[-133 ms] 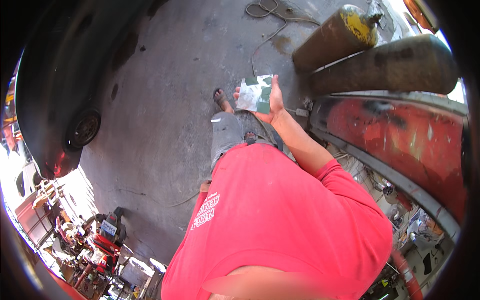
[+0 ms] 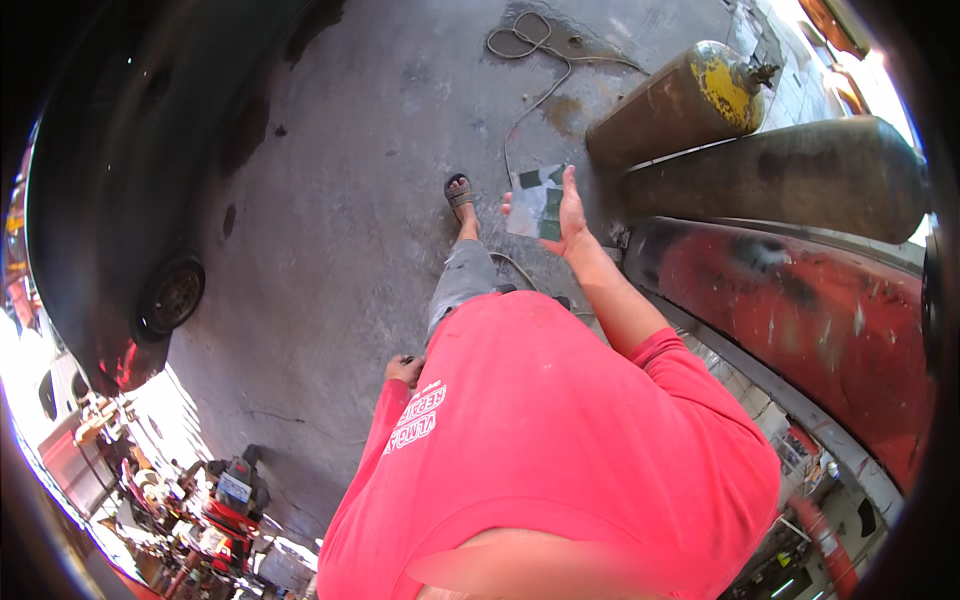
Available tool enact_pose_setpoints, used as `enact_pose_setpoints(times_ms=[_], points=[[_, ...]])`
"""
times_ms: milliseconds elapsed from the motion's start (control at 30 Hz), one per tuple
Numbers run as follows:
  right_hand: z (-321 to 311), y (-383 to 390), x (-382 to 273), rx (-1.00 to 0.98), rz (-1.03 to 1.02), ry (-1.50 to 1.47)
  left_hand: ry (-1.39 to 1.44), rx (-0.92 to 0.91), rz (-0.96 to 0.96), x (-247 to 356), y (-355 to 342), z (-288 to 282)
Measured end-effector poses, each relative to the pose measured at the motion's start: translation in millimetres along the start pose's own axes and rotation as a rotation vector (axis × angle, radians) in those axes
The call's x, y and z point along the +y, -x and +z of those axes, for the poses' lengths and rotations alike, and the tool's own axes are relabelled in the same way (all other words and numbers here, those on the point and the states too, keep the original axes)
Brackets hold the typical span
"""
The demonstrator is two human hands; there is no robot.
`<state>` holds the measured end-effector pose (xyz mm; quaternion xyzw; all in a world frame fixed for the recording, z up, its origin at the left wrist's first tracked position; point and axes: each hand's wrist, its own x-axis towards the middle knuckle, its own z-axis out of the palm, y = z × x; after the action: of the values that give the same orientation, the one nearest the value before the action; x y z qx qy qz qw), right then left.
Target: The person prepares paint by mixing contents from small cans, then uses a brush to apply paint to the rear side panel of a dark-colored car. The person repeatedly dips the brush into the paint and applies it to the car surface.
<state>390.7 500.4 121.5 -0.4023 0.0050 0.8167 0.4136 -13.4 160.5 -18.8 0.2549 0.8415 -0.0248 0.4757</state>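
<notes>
1. Left hand [image 2: 403,371] has come further into view beside the red shirt [image 2: 590,430]; whether it holds anything, I cannot tell.
2. Right hand [image 2: 573,222] is half-curled, holding a pale, green-patched panel [image 2: 526,208].
3. Panel lies across the fingers, left of the thumb; fingertips show past its left edge.

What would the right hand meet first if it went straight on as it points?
The way looks free: the cable ahead lies on the floor, apparently below the hand; depth is uncertain.
</notes>
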Motion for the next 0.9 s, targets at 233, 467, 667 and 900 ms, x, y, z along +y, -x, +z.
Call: enact_pose_setpoints(times_ms=[233, 467, 667, 900], points=[[-56.6, -55.3, -110.0, 0.377, -0.188, -0.024, -0.062, -0.064, 0.028, 284.1, -138.1, -159.1], [40.6, -114.2, -234.6, 0.133, -0.485, -0.302, -0.288, 0.247, 0.661, 594.9, -261.0, -266.8], [87.5, -256.2, -387.4, 0.049, -0.463, -0.277, -0.121, 0.505, 1.07, 879.8, -223.3, -282.8], [209.2, -402.9, -608.1, -0.213, -0.301, -0.035, 0.114, 0.449, 1.234, 1091.5, -192.1, -318.9]])
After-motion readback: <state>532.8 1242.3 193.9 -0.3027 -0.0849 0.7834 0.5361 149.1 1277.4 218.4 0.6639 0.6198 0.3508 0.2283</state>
